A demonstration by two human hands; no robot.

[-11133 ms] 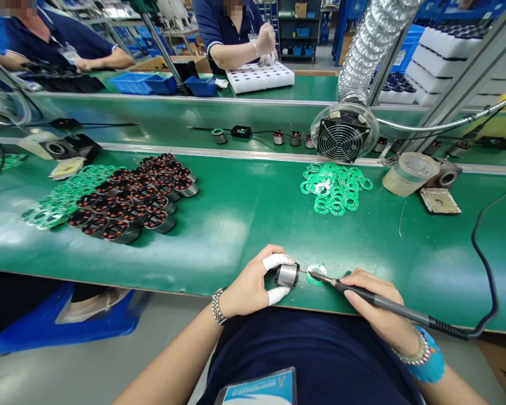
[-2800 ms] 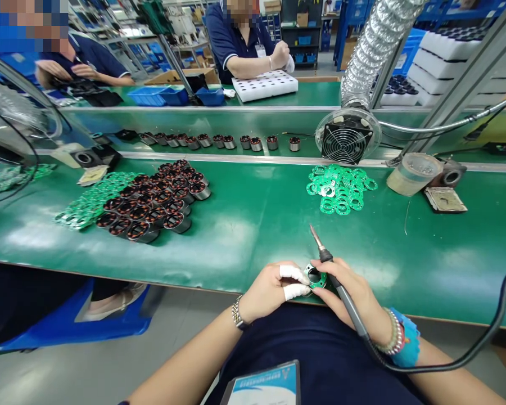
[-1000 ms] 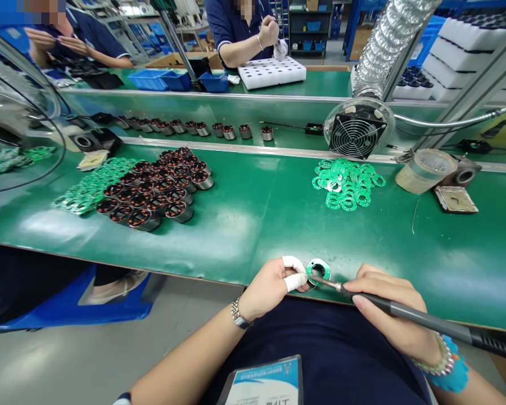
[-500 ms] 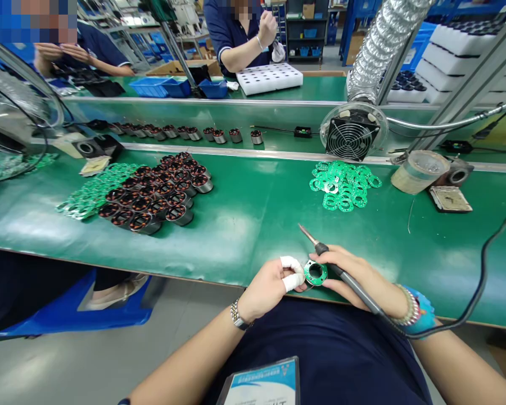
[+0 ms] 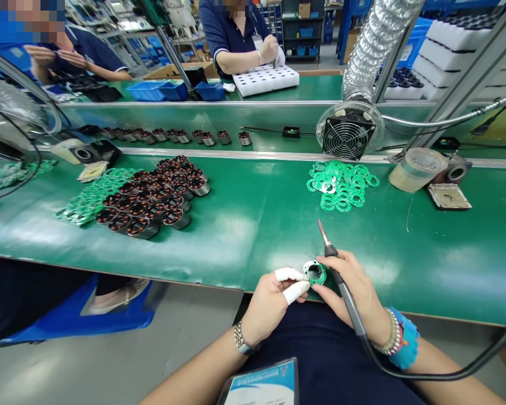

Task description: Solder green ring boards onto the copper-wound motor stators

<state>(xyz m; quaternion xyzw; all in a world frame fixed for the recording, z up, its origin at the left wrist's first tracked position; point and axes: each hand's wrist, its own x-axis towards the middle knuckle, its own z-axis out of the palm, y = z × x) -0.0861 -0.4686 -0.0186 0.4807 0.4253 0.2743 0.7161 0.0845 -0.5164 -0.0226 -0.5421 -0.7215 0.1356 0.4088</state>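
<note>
My left hand (image 5: 266, 306), with white wraps on its thumb and a finger, pinches the left edge of a green ring-shaped circuit board (image 5: 322, 274) at the bench's front edge. Whether another part sits beneath the ring I cannot tell. My right hand (image 5: 360, 289) holds a soldering iron (image 5: 348, 304), its tip pointing up and away over the bench, apart from the board. Fingertips of that same hand touch the board's right side. Beyond the hands lies a loose pile of similar green ring boards (image 5: 343, 185).
Rows of motor stators (image 5: 152, 197) stand at left beside stacked green boards (image 5: 96, 191). A fume fan (image 5: 348, 139), a tub (image 5: 415, 169) and a soldering iron stand (image 5: 454, 171) line the right back. The iron's cord (image 5: 442, 376) trails right. Co-workers sit opposite, one at a white foam tray (image 5: 265, 83).
The soldering iron has swung more upright, its tip shifting right. My right hand has turned with it; the ring board stays between both hands. The co-worker opposite has lowered a hand to the foam tray.
</note>
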